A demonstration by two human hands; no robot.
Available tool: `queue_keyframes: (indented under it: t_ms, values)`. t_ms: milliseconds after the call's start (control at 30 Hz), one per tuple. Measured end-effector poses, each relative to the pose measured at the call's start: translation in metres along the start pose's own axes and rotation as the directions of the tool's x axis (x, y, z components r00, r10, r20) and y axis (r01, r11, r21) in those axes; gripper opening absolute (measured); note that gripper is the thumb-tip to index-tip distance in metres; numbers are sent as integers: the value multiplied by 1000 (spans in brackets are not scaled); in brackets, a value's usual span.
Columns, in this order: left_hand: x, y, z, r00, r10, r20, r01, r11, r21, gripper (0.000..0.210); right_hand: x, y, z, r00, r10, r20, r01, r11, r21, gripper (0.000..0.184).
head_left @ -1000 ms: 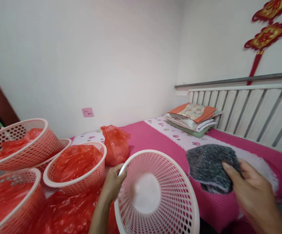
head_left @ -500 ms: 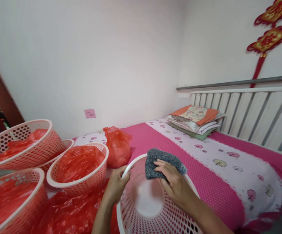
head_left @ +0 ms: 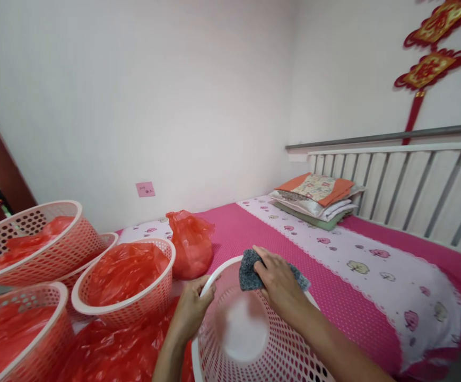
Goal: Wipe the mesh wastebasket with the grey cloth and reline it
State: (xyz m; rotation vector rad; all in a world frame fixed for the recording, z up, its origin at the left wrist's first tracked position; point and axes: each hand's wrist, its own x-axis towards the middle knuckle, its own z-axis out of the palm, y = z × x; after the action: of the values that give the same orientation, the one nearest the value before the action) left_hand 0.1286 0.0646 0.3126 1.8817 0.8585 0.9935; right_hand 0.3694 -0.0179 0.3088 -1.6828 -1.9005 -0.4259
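Note:
A white perforated plastic basket (head_left: 243,339) is tilted in front of me, its open mouth facing up toward me. My left hand (head_left: 194,305) grips its rim on the left side, thumb inside and fingers around the edge. A dark grey cloth (head_left: 250,271) lies over the far rim. My right hand (head_left: 276,278) is closed on that cloth and presses it against the rim at the upper right. Part of the cloth sticks out to the right, beyond my fingers.
At left stand several pink baskets, one nearest (head_left: 124,276), lined with red plastic bags. A filled red bag (head_left: 190,244) sits on the pink bed cover (head_left: 230,225). More red plastic (head_left: 122,345) lies in front. Folded bedding (head_left: 318,196) is stacked by the white headboard (head_left: 405,185).
My right hand has shifted over the grey cloth, which is now more bunched under the fingers at the rim. My left hand keeps its hold. The view has turned slightly.

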Motion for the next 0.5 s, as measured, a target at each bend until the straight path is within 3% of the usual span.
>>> queue_keyframes:
  t_ms: [300,500]
  values:
    - [2,0,-2,999,-18,-42,19,999,27,34,-3,16,-15,993,88,81,-93,994,64,36]
    - [3,-1,-1,996,-47,-77,45,999,-18,35,-16,27,-18,991,107,78,-119,978,170,30]
